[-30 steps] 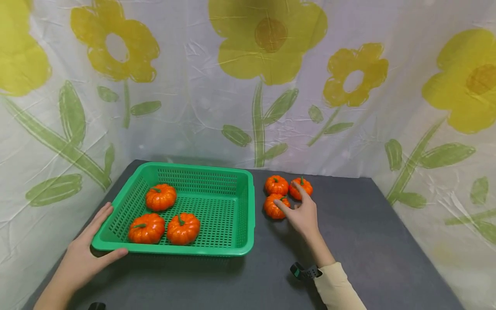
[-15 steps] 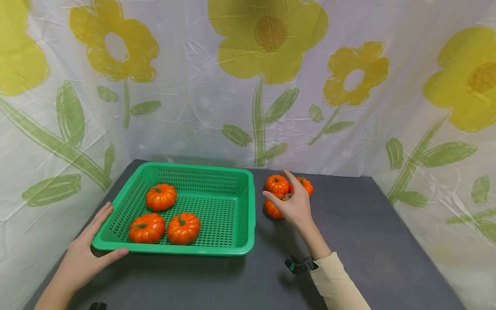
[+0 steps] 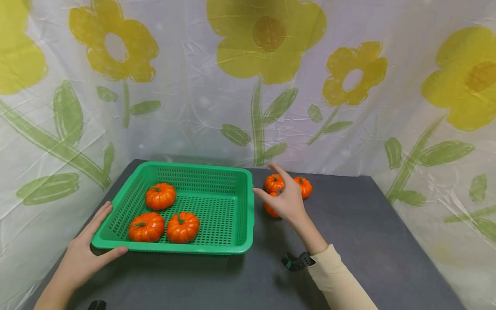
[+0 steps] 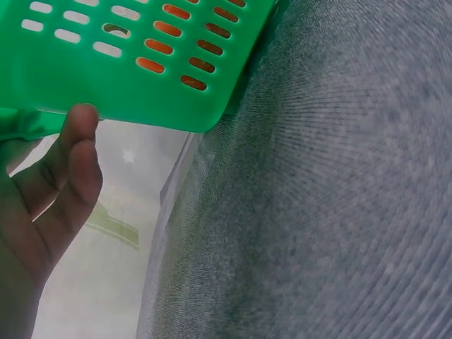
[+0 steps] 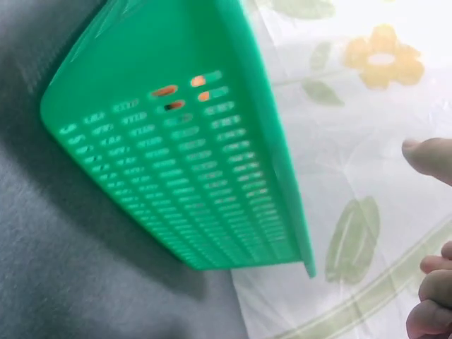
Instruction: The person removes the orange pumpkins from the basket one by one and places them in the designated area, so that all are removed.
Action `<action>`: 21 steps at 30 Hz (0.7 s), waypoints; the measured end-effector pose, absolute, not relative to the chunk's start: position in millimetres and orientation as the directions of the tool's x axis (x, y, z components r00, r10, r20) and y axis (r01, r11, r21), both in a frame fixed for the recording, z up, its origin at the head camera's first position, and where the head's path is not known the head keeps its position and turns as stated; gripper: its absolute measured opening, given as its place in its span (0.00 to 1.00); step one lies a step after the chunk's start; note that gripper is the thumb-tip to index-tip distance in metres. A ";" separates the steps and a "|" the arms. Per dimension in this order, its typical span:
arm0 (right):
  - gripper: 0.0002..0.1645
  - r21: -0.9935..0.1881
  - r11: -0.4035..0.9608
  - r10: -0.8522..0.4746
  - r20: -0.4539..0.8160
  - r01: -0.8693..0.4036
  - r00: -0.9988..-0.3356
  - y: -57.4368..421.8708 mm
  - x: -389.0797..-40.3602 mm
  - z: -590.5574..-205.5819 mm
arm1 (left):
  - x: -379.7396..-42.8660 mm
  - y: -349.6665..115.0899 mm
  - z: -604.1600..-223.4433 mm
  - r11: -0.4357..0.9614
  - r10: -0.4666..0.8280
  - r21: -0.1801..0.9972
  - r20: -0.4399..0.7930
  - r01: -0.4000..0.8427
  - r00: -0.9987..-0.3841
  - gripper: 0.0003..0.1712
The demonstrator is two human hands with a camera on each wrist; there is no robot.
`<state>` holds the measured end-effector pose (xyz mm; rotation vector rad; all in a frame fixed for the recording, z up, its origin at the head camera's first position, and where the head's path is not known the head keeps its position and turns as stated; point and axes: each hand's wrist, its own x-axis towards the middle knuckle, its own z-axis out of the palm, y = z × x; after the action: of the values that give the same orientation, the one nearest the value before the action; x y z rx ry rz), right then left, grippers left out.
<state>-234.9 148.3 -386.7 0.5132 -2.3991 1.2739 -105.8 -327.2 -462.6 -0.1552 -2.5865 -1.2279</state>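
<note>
At its front left corner, a green plastic basket (image 3: 193, 249) is gripped by my left hand (image 3: 83, 256), fingers along the left side and thumb along the front. In the left wrist view the fingertips (image 4: 83, 152) meet the wall below the rim. Three orange pumpkins lie inside: one at the back (image 3: 160, 196) and two in front. My right hand (image 3: 288, 198) is beside the right rim, thumb and fingers spread with nothing between them. Behind it are three more pumpkins, the far left one (image 3: 272, 182), the right one (image 3: 304, 187) and a nearer one (image 3: 271, 207), partly hidden.
The dark grey table (image 3: 368, 232) extends to the right and in front of the basket. A white curtain (image 3: 186, 103) printed with yellow flowers encloses the back and both sides. A black wrist strap (image 3: 297, 261) is on the right wrist.
My right hand has moved left from over the loose pumpkins toward the basket's right rim, its fingers spread wider. My left hand, the basket and the pumpkins have stayed in place.
</note>
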 end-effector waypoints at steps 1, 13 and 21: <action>0.50 -0.707 0.520 -0.147 0.478 -0.479 -0.866 147.1 -235.6 -385.2 | -105.8 -327.1 -462.9 0.633 -0.021 0.745 0.289 0.211 -0.957 0.63; 0.48 -0.695 0.516 -0.228 0.452 -0.501 -0.862 127.2 -239.4 -354.6 | -108.5 -327.6 -463.0 0.638 -0.020 0.740 0.291 0.212 -0.956 0.63; 0.48 -0.728 0.453 -0.280 0.432 -0.515 -0.857 111.6 -239.5 -334.6 | -106.6 -327.1 -463.4 0.650 -0.024 0.730 0.298 0.212 -0.954 0.62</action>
<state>-239.5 111.6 -334.6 0.6866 -2.4548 1.3602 -106.6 -327.1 -463.4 -0.1508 -2.5888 -1.1983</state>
